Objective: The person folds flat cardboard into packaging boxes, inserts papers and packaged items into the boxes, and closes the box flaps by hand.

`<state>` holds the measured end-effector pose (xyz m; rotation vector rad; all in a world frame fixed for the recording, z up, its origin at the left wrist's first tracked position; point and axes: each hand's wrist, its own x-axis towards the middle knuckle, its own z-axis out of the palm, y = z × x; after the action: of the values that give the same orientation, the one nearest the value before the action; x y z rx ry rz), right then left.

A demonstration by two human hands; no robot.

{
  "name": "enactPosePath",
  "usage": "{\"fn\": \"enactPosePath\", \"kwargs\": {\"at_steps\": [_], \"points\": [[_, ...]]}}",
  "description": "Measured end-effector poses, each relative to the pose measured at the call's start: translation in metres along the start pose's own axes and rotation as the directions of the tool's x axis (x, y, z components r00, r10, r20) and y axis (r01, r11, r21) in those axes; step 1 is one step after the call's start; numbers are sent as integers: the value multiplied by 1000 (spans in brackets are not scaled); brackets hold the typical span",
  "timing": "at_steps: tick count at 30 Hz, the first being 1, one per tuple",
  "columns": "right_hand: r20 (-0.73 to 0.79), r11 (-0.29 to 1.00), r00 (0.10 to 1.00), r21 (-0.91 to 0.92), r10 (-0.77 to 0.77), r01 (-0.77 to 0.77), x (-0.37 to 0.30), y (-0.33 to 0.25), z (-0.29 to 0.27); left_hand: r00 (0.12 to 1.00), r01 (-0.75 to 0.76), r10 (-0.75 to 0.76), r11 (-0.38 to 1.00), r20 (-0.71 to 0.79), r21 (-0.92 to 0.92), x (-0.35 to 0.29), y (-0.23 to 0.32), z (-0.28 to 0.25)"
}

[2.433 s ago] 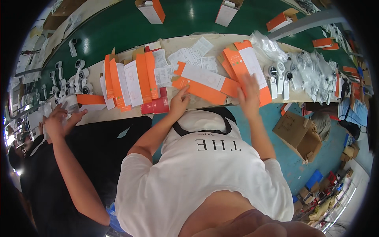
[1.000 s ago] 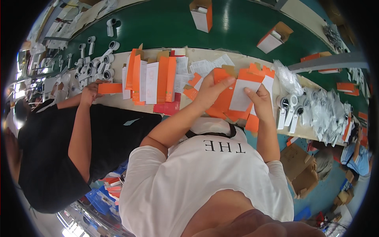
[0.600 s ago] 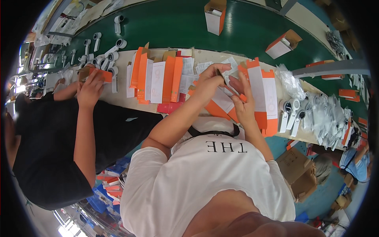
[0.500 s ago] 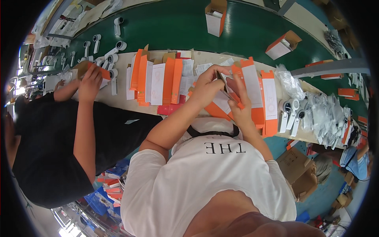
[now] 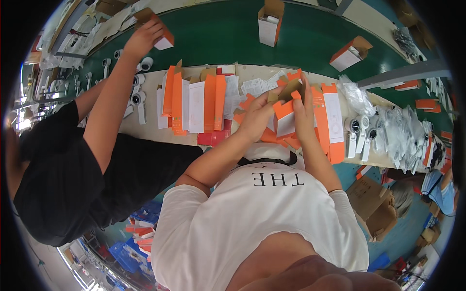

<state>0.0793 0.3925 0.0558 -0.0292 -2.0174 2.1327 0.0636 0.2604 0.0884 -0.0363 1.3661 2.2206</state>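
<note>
In the head view, the person's left hand (image 5: 257, 119) and right hand (image 5: 305, 116) are both closed on one orange and white carton (image 5: 285, 125), which is just above the near edge of the bench (image 5: 150, 87), in front of the chest. The left hand grips it from the left side, and the right hand has its fingers raised along the other side. This two-sided hold probably presses the walls into a square shape, so the brown inside can be seen through the top, where the flaps stand up.

Flattened cartons (image 5: 333, 116) lie just beside the right hand, perhaps to be within short reach. More flat cartons (image 5: 196, 109) lean together on the left, near a red box (image 5: 208, 139). Between these groups, printed sheets (image 5: 259, 86) are spread behind the hands. White handheld devices (image 5: 361, 133) lie on the right beside clear plastic bags (image 5: 400, 138), apparently grouped by kind.

Farther away, a co-worker's hand (image 5: 143, 41) holds an open box (image 5: 166, 42) over the green surface (image 5: 213, 36), where two open boxes (image 5: 268, 30) stand well apart.
</note>
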Motion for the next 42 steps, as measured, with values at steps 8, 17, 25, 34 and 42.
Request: {"fn": "enactPosePath", "kwargs": {"at_steps": [8, 17, 25, 34, 42], "points": [[-75, 999, 996, -29, -44, 42, -18, -10, 22, 876, -440, 458, 887, -147, 140, 10, -33, 2], [62, 956, 987, 243, 152, -162, -19, -13, 13, 868, -455, 492, 844, -71, 283, -5, -45, -12], [113, 909, 971, 344, 211, -237, -19, -6, -7, 935, -351, 343, 931, 86, 101, -16, -42, -6], [126, 874, 949, 370, 290, -316, -23, -3, -5, 964, -234, 257, 945, -76, 227, -14, -55, -5], [182, 824, 920, 410, 346, -391, -24, 5, -7, 965, -240, 261, 813, 38, 531, -19, -46, -11]]}}
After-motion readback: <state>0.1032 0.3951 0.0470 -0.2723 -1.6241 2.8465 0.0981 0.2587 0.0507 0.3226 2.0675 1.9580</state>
